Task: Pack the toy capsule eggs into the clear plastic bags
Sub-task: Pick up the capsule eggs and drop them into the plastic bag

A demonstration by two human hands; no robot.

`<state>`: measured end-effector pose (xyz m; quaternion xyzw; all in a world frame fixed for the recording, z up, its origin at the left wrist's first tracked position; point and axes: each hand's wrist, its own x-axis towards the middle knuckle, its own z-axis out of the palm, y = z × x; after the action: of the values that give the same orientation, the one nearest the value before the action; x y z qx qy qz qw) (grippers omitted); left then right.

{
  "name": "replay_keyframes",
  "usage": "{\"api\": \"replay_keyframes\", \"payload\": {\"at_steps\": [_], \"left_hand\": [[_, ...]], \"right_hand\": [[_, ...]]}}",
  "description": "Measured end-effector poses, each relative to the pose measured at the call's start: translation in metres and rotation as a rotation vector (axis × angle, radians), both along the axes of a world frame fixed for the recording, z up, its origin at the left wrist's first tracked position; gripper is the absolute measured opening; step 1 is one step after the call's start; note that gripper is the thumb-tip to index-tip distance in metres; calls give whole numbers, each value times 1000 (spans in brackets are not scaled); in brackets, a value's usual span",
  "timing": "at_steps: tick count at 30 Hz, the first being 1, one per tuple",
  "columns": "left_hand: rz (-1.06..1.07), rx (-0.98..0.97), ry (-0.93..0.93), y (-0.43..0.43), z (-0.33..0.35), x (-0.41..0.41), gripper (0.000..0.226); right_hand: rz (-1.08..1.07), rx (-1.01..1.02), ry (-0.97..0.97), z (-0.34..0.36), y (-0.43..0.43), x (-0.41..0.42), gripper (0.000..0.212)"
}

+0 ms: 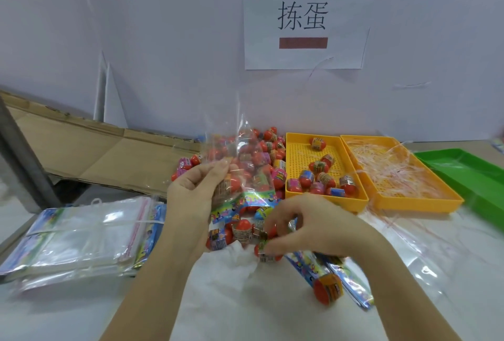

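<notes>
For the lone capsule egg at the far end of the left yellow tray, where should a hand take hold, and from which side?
Pinch across the labelled band of the lone egg, coming from above. It lies on its side with bare floor of the yellow tray all round it, and the tray's walls would likely hinder a low sideways approach.

Red toy capsule eggs (268,147) lie heaped just left of the yellow tray (326,201), with more inside it. A clear plastic bag (223,144) is held upright before the heap, and flat bags (81,234) are stacked far left.
</notes>
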<state>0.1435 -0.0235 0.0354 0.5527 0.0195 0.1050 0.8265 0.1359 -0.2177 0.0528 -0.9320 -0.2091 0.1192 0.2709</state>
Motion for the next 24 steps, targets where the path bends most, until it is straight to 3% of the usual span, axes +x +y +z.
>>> {"api": "replay_keyframes", "payload": {"at_steps": [3,6,8,12,14,16,20,24], "left_hand": [[18,28,3,0,-1,0,39],[33,57,5,1,0,0,46],[33,83,-12,0,1,-1,40],[34,210,-83,-3,1,-3,50],[35,305,-112,-5,0,-5,58],[18,410,-148,-8,-2,-7,57],[-51,522,-208,-13,-6,-11,54],[-108,567,-276,-16,-4,-14,43]], "right_hand": [[44,-307,-173,-10,17,-5,34],[25,-312,-278,-12,21,-6,27],[-64,-123,-283,-4,9,-5,25],[-303,612,-413,20,-18,-3,19],[-299,962,-484,27,-24,-4,27],[-195,1132,-540,29,-24,-7,28],[-105,1170,-600,27,-17,-9,25],[-282,811,-762,24,-10,-10,23]]}}
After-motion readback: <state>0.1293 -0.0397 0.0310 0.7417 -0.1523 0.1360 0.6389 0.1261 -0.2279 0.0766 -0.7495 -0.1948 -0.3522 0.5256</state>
